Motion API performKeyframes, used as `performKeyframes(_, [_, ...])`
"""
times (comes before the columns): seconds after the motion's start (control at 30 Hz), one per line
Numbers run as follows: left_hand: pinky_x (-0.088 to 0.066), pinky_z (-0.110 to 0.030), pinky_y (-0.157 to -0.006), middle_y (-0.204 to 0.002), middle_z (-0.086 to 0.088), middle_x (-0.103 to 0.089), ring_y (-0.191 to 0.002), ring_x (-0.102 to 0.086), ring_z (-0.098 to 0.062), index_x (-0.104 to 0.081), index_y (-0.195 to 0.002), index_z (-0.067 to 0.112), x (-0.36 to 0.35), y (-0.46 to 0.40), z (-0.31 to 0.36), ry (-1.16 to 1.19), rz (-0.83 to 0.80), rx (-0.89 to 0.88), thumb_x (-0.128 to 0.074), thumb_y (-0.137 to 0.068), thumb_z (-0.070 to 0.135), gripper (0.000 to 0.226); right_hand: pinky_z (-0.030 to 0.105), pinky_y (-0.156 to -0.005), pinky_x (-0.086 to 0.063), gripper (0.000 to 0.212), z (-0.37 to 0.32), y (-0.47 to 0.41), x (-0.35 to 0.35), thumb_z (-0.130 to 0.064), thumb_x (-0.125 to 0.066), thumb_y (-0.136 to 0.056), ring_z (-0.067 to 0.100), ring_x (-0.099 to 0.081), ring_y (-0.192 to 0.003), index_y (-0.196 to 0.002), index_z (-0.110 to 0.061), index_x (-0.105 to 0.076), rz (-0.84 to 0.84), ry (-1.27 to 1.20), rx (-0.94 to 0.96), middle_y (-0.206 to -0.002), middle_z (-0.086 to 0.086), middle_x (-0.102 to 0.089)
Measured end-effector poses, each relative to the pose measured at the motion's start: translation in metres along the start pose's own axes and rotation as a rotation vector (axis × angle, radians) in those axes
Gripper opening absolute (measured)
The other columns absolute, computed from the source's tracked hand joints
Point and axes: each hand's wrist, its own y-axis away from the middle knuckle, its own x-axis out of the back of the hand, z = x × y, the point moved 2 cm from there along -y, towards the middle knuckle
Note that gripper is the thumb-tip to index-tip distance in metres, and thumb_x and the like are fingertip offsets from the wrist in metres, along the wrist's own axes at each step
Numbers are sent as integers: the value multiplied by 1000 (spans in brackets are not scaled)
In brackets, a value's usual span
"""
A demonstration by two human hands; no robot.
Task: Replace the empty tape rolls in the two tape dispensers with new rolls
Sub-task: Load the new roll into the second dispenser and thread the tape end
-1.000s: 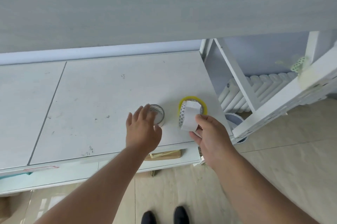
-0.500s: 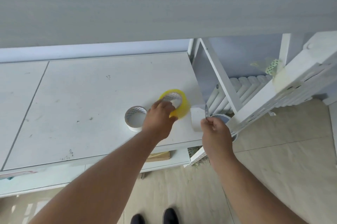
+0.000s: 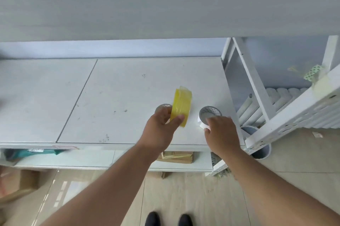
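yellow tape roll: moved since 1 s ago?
Yes. The yellow tape roll lay flat near the table's right edge; now the left hand holds it on edge, lifted off the table, left of the white roll and partly covering another.

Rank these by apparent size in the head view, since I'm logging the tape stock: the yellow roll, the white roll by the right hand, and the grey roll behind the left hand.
1. yellow roll, lifted toward the camera by the left hand, so nearness may exaggerate it.
2. white roll, beside the right hand.
3. grey roll, partly hidden, so its rank against the white one is unsure.
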Motion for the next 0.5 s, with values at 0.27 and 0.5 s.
performKeyframes(0.27, [-52,-24,-100,-114,5,-79,-116,-70,-9,-74,-114,25,40,61,5,86,50,-87,-69,-101,30,15,52,-107,-55,51,-111,43,88,-54,-64,-95,28,-74,-105,-102,-5,-76,-304,-1366,-164,-109,26,-75])
performKeyframes(0.5, [-56,-18,-86,-109,6,-79,-103,-73,-1,-70,-114,22,121,126,-20,94,243,-51,-70,-100,30,16,61,-105,-53,28,-223,79,87,-39,-70,-95,31,-78,-97,-96,-13,-80,-462,-1303,-6,-98,16,-81])
